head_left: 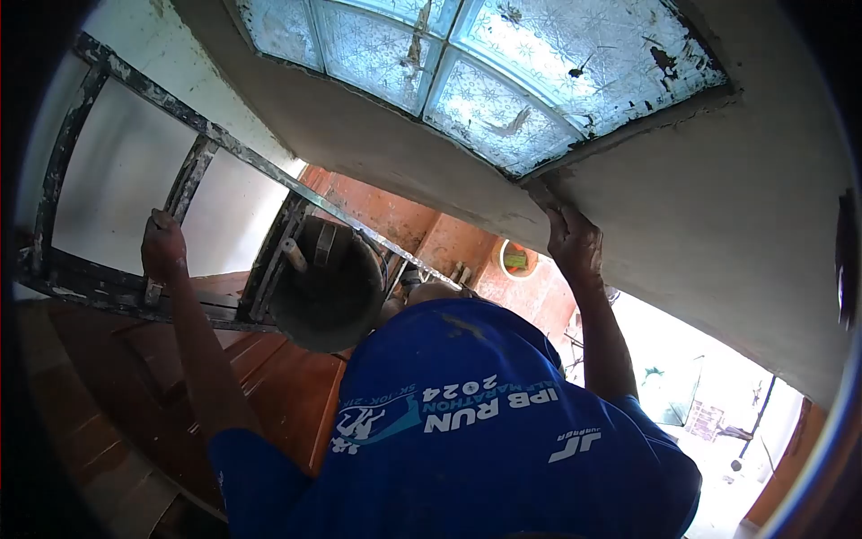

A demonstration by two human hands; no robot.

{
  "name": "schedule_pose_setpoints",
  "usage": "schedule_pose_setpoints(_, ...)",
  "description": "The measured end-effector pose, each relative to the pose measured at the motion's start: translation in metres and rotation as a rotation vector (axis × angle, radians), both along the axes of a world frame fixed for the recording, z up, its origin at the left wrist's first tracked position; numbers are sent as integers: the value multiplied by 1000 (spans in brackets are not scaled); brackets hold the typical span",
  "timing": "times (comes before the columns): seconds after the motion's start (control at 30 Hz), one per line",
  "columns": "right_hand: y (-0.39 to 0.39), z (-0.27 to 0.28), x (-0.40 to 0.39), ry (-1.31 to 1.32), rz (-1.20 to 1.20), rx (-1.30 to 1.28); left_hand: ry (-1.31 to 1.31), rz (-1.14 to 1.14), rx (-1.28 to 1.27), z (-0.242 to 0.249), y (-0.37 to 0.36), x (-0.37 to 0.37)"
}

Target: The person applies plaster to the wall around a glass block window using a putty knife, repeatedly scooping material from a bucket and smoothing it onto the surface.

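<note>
Plaster edge (pixel 539 184) under the glass-block window (pixel 485 76) sits at far right, where the grey wall (pixel 718 234) meets the frame. Right hand (pixel 575 244) presses its fingers against that edge; whether it holds a small tool, I cannot tell. Left hand (pixel 163 247) is wrapped tight round a bar of the ladder (pixel 206 135), probably to steady the body. Bucket (pixel 328 287) hangs on the ladder between the hands, likely to stay within reach. Count: one ladder, one bucket, at least four glass blocks in view.
</note>
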State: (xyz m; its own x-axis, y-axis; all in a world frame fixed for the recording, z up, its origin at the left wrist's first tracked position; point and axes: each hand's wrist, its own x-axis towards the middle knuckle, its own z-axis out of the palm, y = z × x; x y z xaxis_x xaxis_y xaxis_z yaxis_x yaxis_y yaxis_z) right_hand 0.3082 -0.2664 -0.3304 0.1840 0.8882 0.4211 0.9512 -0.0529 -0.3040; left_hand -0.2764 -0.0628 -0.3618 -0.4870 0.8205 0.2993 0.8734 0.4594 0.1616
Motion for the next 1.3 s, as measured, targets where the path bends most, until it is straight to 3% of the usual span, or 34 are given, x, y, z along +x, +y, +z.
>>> schedule_pose_setpoints(0.1,-12,2,0,-7,-92,-118,-44,28,-50,1,2,-2)
schedule_pose_setpoints(0.3,-3,1,-4,1,6,-78,-23,7,-43,-5,5,-8)
schedule_pose_setpoints(0.4,-1,7,2,12,57,100,-14,-1,-11,-4,2,-5)
schedule_pose_setpoints(0.5,-20,29,5,40,-57,-111,12,7,15,-6,2,-5)
schedule_pose_setpoints(0.73,-4,53,1,42,4,27,-30,8,-2,-4,3,-6)
schedule_pose_setpoints(0.83,-22,61,8,52,-87,-121,-20,9,9,-9,3,-8)
schedule_pose_setpoints(0.93,-13,74,-5,44,34,-64,-26,13,-25,-5,6,-7)
schedule_pose_setpoints(1.13,-16,65,6,-45,-45,-4,-51,-1,-40,-1,1,-4)
schedule_pose_setpoints(1.3,-12,71,-8,77,-41,-21,-15,-1,-18,-4,2,-5)
